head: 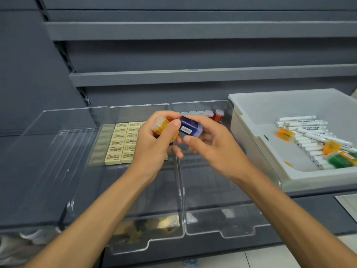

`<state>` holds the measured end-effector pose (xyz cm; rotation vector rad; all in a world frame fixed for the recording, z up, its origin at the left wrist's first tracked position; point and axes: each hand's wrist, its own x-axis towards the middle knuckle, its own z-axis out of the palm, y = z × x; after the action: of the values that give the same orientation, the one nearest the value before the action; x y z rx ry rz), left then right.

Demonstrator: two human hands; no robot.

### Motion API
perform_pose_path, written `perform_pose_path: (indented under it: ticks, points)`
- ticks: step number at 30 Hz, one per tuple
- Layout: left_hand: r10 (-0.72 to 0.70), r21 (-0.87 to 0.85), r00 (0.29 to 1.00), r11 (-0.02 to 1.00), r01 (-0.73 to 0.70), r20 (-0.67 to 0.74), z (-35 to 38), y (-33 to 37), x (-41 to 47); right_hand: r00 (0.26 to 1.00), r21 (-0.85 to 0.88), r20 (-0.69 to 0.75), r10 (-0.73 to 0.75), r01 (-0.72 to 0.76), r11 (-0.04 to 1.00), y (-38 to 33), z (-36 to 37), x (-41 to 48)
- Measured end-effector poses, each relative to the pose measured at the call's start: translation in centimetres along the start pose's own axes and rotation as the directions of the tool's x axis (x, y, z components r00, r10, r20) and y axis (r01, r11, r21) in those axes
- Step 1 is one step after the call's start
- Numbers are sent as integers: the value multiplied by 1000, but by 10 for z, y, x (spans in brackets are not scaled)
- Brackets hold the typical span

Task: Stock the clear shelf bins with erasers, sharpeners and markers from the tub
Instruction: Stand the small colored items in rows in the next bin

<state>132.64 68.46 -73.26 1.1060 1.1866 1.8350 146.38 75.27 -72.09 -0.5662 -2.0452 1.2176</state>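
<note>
My left hand (154, 146) grips an orange sharpener (161, 123) above the middle clear bin (146, 246). My right hand (210, 144) holds a blue sharpener (190, 126) right beside it, over the divide between the middle and right bins. Rows of cream erasers (119, 144) lie at the back of the middle bin. A row of sharpeners (211, 114), pale and red, stands at the back of the right clear bin (228, 229). The grey tub (249, 136) on the right holds several white markers (313, 136) and orange (286, 134) and green sharpeners (340, 160).
A third clear bin (48, 144) stands on the left with nothing seen inside. Dark grey shelves (193, 76) run above at the back. The shelf's front edge lies below the bins, with pale floor tiles (270, 258) beneath.
</note>
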Motion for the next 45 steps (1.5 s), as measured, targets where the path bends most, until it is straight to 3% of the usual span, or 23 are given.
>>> perform_pose_path:
  ticks: [6,10,13,16,19,21,23,25,27,34,38,41,45]
  points:
    - [8,36,996,999,-12,93,-3,-4,17,998,128,-30,57,-53,990,0,-8,5]
    - [52,107,996,993,-60,77,7,-11,32,961,252,-215,175,-118,960,6,-7,15]
    - [143,227,979,958,-173,142,11,-15,42,896,530,-292,336,-141,836,14,-5,22]
    - [207,347,955,898,-271,212,14,-19,51,854,710,-262,450,-145,689,18,-5,27]
    - [178,338,952,905,-258,249,16,-23,59,839,826,-164,520,-172,537,23,-8,29]
    - [133,369,957,902,-225,258,16,-26,65,803,840,-181,568,-173,513,29,-11,33]
    - [89,416,972,892,-174,217,17,-30,71,751,760,-254,609,-235,606,39,-13,38]
    - [52,461,984,878,-126,170,18,-33,76,702,575,-369,609,-342,743,52,-14,41]
    - [25,490,987,866,-100,157,21,-34,79,661,400,-471,584,-429,810,63,-18,44]
    - [19,490,996,869,-60,89,23,-33,77,632,176,-617,469,-470,865,92,-6,53]
    - [71,548,984,823,-151,164,21,-37,74,619,54,-688,378,-477,878,103,-6,63]
    - [119,615,958,744,-261,263,19,-43,74,655,-65,-683,324,-497,866,111,-10,68]
    - [159,608,952,739,-290,261,16,-48,76,728,-144,-631,268,-449,882,122,-11,76]
